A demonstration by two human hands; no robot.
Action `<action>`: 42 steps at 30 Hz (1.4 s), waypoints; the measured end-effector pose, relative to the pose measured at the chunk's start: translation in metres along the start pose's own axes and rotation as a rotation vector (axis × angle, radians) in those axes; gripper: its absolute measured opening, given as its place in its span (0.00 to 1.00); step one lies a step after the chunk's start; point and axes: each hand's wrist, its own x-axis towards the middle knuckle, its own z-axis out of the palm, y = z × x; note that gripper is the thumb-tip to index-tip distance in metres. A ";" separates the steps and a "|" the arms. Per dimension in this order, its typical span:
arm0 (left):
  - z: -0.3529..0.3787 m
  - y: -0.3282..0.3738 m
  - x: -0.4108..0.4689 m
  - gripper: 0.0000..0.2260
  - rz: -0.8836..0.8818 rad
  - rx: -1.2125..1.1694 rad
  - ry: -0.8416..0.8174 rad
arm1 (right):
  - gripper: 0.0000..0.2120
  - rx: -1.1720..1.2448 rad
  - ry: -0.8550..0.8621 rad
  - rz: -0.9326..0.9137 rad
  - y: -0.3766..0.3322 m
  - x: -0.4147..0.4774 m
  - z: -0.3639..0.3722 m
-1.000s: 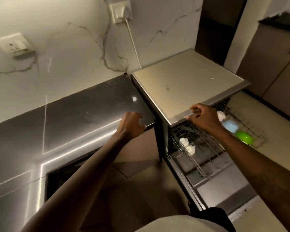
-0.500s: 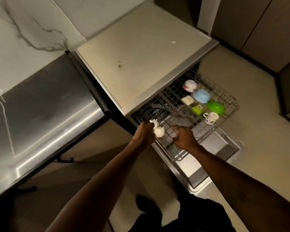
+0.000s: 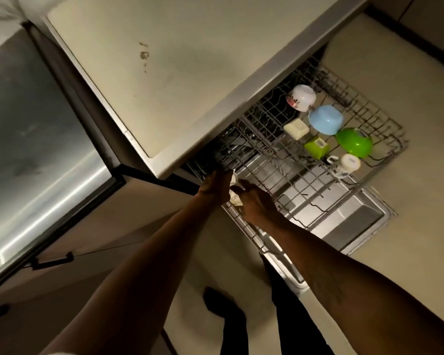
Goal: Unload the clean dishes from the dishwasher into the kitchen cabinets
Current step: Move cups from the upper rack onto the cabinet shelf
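Left hand (image 3: 215, 185) and right hand (image 3: 256, 204) fingers grip white cups (image 3: 235, 198), tilt hidden, at the lengthwise pulled-out rack's (image 3: 305, 185) near corner, above beige floor (image 3: 420, 85).

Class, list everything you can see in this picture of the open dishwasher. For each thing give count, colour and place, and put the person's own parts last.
dishwasher top: one, cream, upper middle
rack: one, grey wire, pulled out under the top
patterned bowl: one, white with red marks, far in the rack
blue bowl: one, blue, next to the patterned bowl
green bowl: one, green, rack's outer corner
square dish: one, cream, left of the blue bowl
square cup: one, green, left of the green bowl
mug: one, white, rack's near edge
small white pieces: count unclear, white, between the hands
door: one, steel, open below the rack
counter: one, steel, left
left hand: one, rack's near corner, grip hidden
right hand: one, over the white pieces
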 end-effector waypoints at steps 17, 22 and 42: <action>0.022 0.010 0.025 0.19 -0.096 0.106 -0.022 | 0.38 -0.390 -0.042 -0.013 0.030 0.000 -0.006; 0.036 0.000 0.048 0.20 -0.062 0.016 -0.128 | 0.43 -0.345 -0.076 -0.001 0.027 0.005 0.000; -0.033 0.033 -0.053 0.12 0.085 -0.192 0.062 | 0.33 0.017 0.096 0.142 0.020 -0.045 -0.057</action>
